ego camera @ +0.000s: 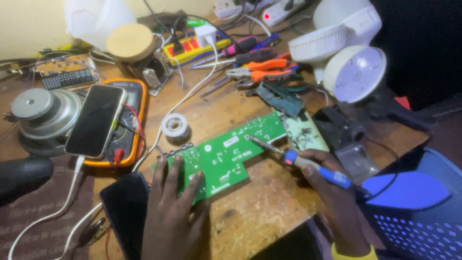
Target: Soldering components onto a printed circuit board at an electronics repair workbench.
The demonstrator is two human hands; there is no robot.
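A: Green L-shaped printed circuit board (226, 155), flat on a worn wooden workbench (262, 216), seen from the head camera. Pinned at its near-left end by the left hand (171, 212), fingers spread wide and pressed flat, gripping nothing.

B: And on the other side?

A: Right hand (337, 197) wrapped closed around a blue-handled soldering iron (308, 163), metal tip touching the board's upper middle. Just beyond the left hand, a small reel of solder wire (175, 126), apart from the board. Farther left, a dark smartphone (95, 120) lying on an orange multimeter (126, 123). Behind, orange-handled pliers (262, 70) among loose cables.

B: Any danger?

A: Likely, yes. Left fingertips close to the heated tip: burn risk with a slip. Possible lifted pad from lingering heat. White charging cable (192, 91) trailing near the board, so a snag or scorch seems plausible. Dim lighting, hard to judge the exact joint.
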